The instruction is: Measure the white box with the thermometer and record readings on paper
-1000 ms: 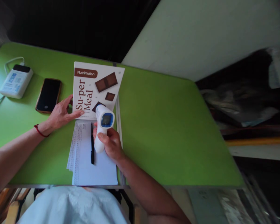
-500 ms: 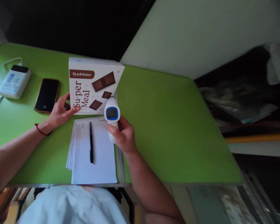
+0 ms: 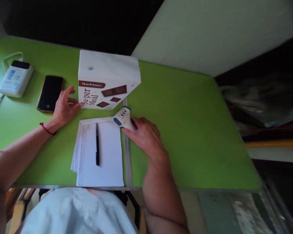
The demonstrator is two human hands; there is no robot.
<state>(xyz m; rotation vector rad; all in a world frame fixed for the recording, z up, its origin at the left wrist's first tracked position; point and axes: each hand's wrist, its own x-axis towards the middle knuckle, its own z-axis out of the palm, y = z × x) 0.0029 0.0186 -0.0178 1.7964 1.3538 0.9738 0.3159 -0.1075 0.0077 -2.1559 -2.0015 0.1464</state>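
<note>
A white NutriMotion Super Meal box (image 3: pixel 107 70) stands on the table, its printed front facing me and much of its top showing. My left hand (image 3: pixel 65 105) is at its lower left corner, fingers apart, with a fingertip at the box's edge. In my right hand (image 3: pixel 147 135) is a white and blue infrared thermometer (image 3: pixel 123 116), its handle partly hidden by the fingers. It is tilted, with its row of blue buttons facing up, just in front of the box. Beneath and to its left are paper sheets (image 3: pixel 109 152) with a black pen (image 3: pixel 97 144) on top.
A phone (image 3: pixel 50 94) lies left of my left hand. Farther left is a white power bank (image 3: pixel 16 79) with a cable. The green table (image 3: pixel 190 130) has a metal seam near the papers. A pale wall (image 3: pixel 197 35) rises behind it.
The thermometer has turned from upright, screen toward me, to a tilted pose with its buttons up. The box shows more of its top. My left thumb no longer overlaps the box front as much.
</note>
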